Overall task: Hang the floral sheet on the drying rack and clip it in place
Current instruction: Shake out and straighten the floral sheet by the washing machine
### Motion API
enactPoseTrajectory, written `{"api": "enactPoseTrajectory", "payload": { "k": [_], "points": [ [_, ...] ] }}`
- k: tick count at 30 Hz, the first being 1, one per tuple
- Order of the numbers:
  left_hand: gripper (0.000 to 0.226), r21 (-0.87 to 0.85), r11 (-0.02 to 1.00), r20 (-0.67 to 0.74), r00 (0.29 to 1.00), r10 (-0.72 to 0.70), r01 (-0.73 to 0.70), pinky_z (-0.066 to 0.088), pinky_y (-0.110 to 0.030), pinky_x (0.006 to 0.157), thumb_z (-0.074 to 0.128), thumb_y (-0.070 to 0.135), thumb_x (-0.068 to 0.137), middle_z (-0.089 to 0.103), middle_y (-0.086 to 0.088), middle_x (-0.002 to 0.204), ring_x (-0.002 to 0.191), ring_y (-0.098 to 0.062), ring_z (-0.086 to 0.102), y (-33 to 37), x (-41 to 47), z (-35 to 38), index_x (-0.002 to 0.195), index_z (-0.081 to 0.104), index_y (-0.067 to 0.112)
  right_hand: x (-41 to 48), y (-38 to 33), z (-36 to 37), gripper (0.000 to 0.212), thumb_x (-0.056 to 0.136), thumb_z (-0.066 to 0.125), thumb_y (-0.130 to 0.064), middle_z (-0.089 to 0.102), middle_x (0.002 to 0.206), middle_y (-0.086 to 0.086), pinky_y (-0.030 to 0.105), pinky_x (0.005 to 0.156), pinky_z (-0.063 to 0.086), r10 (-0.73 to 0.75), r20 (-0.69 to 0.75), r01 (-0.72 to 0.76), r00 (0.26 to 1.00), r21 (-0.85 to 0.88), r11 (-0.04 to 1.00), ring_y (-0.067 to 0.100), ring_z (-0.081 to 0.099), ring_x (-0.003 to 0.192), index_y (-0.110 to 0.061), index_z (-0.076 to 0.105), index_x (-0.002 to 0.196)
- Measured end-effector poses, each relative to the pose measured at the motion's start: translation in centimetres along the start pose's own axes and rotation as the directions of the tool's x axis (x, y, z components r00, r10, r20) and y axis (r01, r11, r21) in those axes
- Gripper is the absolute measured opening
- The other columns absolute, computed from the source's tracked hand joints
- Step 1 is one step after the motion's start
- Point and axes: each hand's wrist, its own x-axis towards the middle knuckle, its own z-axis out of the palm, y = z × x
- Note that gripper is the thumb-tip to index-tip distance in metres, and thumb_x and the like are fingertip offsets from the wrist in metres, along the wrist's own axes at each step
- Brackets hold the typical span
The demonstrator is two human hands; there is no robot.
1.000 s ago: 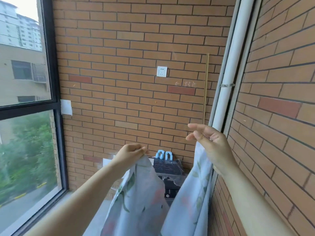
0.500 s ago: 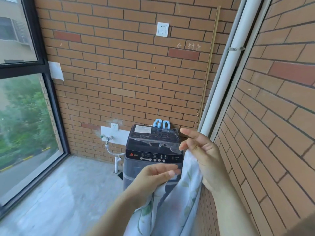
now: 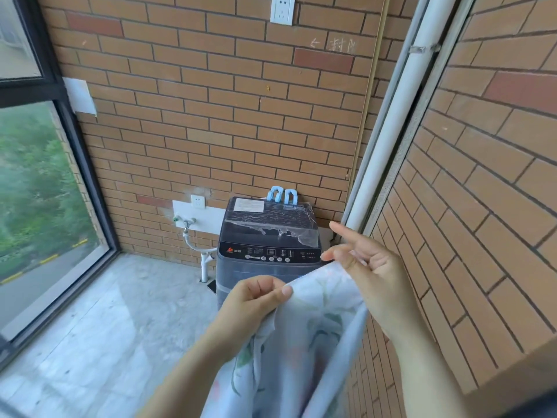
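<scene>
The floral sheet (image 3: 304, 342), pale blue with green leaves, hangs down between my two hands at the bottom middle of the view. My left hand (image 3: 253, 300) pinches its top edge between thumb and curled fingers. My right hand (image 3: 364, 267) pinches the same edge a little further right, with the index finger pointing up. Two light blue clips (image 3: 282, 195) stand on the back of the washing machine (image 3: 265, 236) straight ahead, apart from both hands. No drying rack is in view.
A brick wall stands ahead and another close on the right, with a white pipe (image 3: 388, 128) in the corner. A tap and hose (image 3: 188, 227) are left of the machine. Large windows (image 3: 39, 188) line the left side above a grey concrete floor (image 3: 99, 336).
My view has tilted down from the upper wall to the washing machine and floor. Both hands have come lower and closer together, still holding the sheet's top edge.
</scene>
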Motion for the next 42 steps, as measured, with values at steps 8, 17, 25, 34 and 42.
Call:
{"api": "enactPoseTrajectory", "payload": {
  "k": [8,17,25,34,42],
  "points": [
    [0.025,0.267,0.958,-0.045,0.992,0.118,-0.102,0.017,-0.015,0.039,0.062,0.020,0.091,0.029,0.010,0.042,0.038,-0.009,0.019,0.8,-1.5,-0.4,0.067,0.059,0.013,-1.9,1.4,-0.5,0.062,0.065,0.082,-0.054,0.070,0.091,-0.005,0.020,0.080,0.045,0.390,0.176,-0.348,0.904,-0.227,0.910,0.004,0.066,0.094,-0.044,0.057,0.121],
    [0.032,0.266,0.964,0.077,0.996,-0.045,0.023,0.023,-0.015,0.038,0.068,0.029,0.087,0.037,0.005,0.050,0.040,-0.008,0.027,-0.7,-1.9,-0.4,0.083,0.058,-0.002,-2.3,1.7,0.7,0.012,0.083,0.073,-0.021,0.061,0.069,-0.005,0.019,0.063,0.041,-0.002,-0.027,-0.009,1.000,-0.419,0.908,0.008,0.058,0.068,-0.023,0.074,0.071],
    [0.030,0.282,0.950,-0.004,0.990,-0.137,0.133,0.024,-0.014,0.039,0.075,0.035,0.078,0.041,0.007,0.051,0.041,-0.006,0.029,-3.2,-2.3,-2.4,0.068,0.057,0.014,-1.4,-0.7,-4.8,0.012,0.086,0.070,-0.020,0.068,0.080,-0.016,0.004,0.062,0.043,-0.208,-0.362,0.028,0.909,-0.444,0.895,-0.009,0.061,0.073,-0.028,0.069,0.078],
    [0.047,0.043,0.997,-0.251,0.965,0.078,-0.070,0.019,-0.029,0.056,0.078,0.045,0.063,0.045,-0.010,0.066,0.061,-0.023,0.030,0.9,-2.3,-3.6,0.082,0.071,0.004,-2.4,3.2,-6.2,0.011,0.089,0.067,-0.022,0.068,0.084,-0.002,0.017,0.065,0.043,-0.116,-0.470,-0.187,0.875,-0.549,0.815,0.013,0.062,0.078,-0.014,0.074,0.087],
    [0.011,0.540,0.809,-0.285,0.855,0.433,-0.230,0.036,-0.007,0.049,0.071,0.007,0.082,0.060,0.014,0.051,0.047,0.002,0.049,7.1,-1.5,-1.7,0.072,0.072,0.012,-1.7,2.1,-3.9,0.019,0.097,0.051,-0.015,0.066,0.081,-0.008,0.024,0.062,0.044,0.118,-0.226,-0.219,0.967,-0.498,0.839,0.005,0.060,0.076,-0.023,0.064,0.086]
  ]
}}
